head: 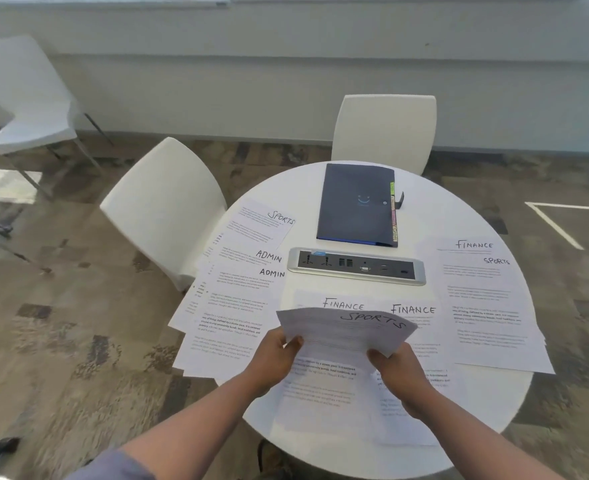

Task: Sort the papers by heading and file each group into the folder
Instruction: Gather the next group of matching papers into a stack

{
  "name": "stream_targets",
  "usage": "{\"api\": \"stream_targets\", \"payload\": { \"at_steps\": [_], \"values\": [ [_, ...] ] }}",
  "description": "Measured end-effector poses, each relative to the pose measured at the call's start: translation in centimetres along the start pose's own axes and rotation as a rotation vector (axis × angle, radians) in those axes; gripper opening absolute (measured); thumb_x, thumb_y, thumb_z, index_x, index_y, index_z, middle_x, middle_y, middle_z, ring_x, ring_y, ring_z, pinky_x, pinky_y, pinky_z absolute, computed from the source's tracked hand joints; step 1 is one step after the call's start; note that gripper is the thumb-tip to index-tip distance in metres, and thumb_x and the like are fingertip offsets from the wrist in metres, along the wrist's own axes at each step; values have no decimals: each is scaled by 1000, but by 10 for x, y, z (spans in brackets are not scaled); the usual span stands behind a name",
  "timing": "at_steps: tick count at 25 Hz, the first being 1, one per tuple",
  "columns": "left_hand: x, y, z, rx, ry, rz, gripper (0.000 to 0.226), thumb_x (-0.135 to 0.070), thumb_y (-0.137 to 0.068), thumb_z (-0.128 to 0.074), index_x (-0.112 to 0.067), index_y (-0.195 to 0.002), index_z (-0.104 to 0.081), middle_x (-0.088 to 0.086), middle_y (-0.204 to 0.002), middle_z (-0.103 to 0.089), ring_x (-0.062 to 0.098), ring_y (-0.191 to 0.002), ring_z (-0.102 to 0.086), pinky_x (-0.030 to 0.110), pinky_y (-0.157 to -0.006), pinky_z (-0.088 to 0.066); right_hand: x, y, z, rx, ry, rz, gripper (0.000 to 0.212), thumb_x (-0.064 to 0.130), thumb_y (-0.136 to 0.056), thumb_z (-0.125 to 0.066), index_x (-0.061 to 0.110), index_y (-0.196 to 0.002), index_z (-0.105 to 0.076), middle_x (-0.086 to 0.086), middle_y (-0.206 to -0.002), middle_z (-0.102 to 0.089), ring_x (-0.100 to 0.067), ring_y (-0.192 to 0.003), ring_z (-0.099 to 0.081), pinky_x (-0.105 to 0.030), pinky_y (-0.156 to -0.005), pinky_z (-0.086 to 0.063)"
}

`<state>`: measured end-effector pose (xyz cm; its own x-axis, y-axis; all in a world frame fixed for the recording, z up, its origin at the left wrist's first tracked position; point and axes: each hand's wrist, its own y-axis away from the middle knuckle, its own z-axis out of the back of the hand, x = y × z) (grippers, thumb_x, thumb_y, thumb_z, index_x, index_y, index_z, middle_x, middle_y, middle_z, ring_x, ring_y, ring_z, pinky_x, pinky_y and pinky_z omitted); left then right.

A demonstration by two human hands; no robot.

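Both hands are clamped on one sheet headed SPORTS [346, 332]: the left hand [275, 355] pinches its near left edge and the right hand [398, 370] its near right corner, so the sheet is lifted clear of the desk [459, 427] with its heading facing up to be read, likely so it can be matched to a group. Directly beneath and just beyond the hands lie two FINANCE sheets [412, 310] side by side. To the left of the left hand, overlapping ADMIN sheets [237, 289] fan out with another SPORTS sheet [263, 221] at their far end; the headings peek out, which makes them easy to compare. To the right of the right hand a stack [483, 299] shows FINANCE and SPORTS mixed, so sorting looks unfinished. Farther ahead, past the power strip [355, 265], the dark folder [353, 202] lies closed, awaiting the groups.
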<state>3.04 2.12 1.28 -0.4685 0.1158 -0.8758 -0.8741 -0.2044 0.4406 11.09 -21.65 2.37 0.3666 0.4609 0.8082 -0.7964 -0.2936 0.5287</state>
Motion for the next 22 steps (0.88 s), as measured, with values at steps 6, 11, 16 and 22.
{"api": "stream_targets", "payload": {
  "at_steps": [6,11,16,22],
  "values": [
    [-28,5,14,-47,115,12,24,-16,-107,-52,-15,-124,-69,-6,-117,-77,14,-110,-72,23,-88,-58,29,-11,11,80,-144,53,27,7,-104,-55,27,-106,-73,10,-105,-79,-12,-98,-73,-28,-81,-56],
    [-38,-1,45,-41,139,68,22,-17,-105,-57,-7,-121,-69,4,-116,-78,22,-108,-74,40,-97,-58,43,-31,-5,73,-292,28,19,8,-102,-59,13,-114,-73,-6,-106,-80,-27,-96,-77,-46,-87,-61],
    [-29,-23,93,-112,111,146,10,-14,-100,-65,-5,-104,-69,7,-97,-80,16,-80,-72,24,-71,-55,61,-61,-43,7,-351,-43,17,6,-102,-59,10,-112,-72,-9,-101,-80,-33,-93,-77,-51,-87,-61],
    [0,-85,200,-225,39,193,9,-5,-99,-59,-7,-98,-67,9,-90,-73,18,-76,-64,21,-65,-52,96,-112,-107,-159,-377,-131,16,7,-103,-58,10,-113,-70,-10,-105,-78,-34,-97,-74,-55,-90,-60]
  ]
}}
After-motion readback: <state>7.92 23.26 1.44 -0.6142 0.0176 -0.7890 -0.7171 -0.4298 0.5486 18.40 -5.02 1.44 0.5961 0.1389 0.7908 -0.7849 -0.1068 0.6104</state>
